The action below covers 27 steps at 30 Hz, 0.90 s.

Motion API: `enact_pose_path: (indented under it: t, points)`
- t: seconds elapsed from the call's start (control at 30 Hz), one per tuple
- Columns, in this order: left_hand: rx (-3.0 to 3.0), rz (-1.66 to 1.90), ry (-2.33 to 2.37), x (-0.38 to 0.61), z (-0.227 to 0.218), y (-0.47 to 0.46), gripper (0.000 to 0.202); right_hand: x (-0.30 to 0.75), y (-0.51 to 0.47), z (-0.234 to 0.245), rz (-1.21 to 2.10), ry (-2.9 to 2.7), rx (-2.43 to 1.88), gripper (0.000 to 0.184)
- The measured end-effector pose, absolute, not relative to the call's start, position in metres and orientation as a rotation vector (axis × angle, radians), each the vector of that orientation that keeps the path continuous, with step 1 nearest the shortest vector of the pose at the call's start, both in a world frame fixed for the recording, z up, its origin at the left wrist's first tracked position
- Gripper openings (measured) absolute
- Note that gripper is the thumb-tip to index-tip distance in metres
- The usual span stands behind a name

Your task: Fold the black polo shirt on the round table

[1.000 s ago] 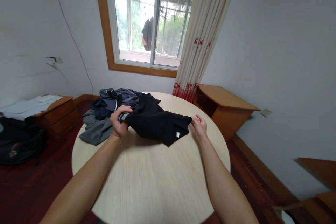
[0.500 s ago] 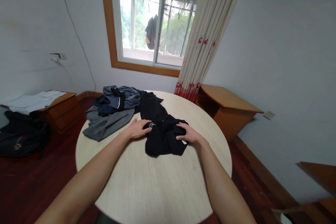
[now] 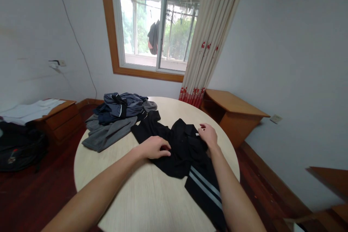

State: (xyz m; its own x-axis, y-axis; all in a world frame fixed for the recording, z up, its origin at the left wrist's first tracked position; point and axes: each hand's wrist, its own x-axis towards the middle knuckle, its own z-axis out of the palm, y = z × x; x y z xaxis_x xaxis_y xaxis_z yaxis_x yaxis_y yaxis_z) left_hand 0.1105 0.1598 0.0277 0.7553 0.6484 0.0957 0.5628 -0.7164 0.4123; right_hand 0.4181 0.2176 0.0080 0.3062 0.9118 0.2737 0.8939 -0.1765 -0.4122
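Observation:
A rumpled black garment [image 3: 181,152] lies partly spread over the round table. One long part with two grey stripes [image 3: 205,185] stretches to the near right edge, partly behind my right forearm. My left hand [image 3: 156,147] rests on the middle of the cloth, fingers curved and thumb apart. At the garment's far right side, my right hand [image 3: 208,135] has its fingers bent closed on the edge by a small white tag [image 3: 197,134]. Its thumb is hard to make out.
A heap of grey and navy clothes [image 3: 116,114] lies at the table's [image 3: 130,195] far left. A wooden desk [image 3: 233,105] stands behind right, beside the curtain [image 3: 206,43]. On the left are a low drawer cabinet [image 3: 63,119] and a black bag [image 3: 19,148].
The bunched black garment has been spread wider, and its striped part now reaches toward the near right. My left hand has moved right and nearer; my right hand has shifted right and slightly away.

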Motion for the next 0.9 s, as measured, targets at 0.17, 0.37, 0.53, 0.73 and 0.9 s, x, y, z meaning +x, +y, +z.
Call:
enact_pose_path:
  t: [0.17, 0.37, 0.53, 0.73, 0.9]
  points:
    - [2.580, 0.367, 1.384, 0.082, -0.002, 0.199, 0.062, 0.402, 0.200, 0.015, 0.433, -1.939, -1.932, 0.049]
    - [2.432, 0.145, 1.786, 0.081, 0.001, 0.200, 0.074, 0.388, 0.197, -0.011, 0.507, -2.206, -1.946, 0.098]
    - [2.359, -0.203, 1.906, 0.094, 0.031, 0.172, 0.064, 0.398, 0.229, -0.013, 0.576, -2.241, -2.160, 0.119]
    - [2.513, -0.409, 1.487, 0.112, 0.049, 0.125, 0.058, 0.396, 0.293, 0.017, 0.624, -2.346, -2.009, 0.112]
    - [2.265, -0.432, 0.650, 0.113, 0.051, 0.119, 0.042, 0.349, 0.316, 0.015, 0.539, -2.488, -1.836, 0.103]
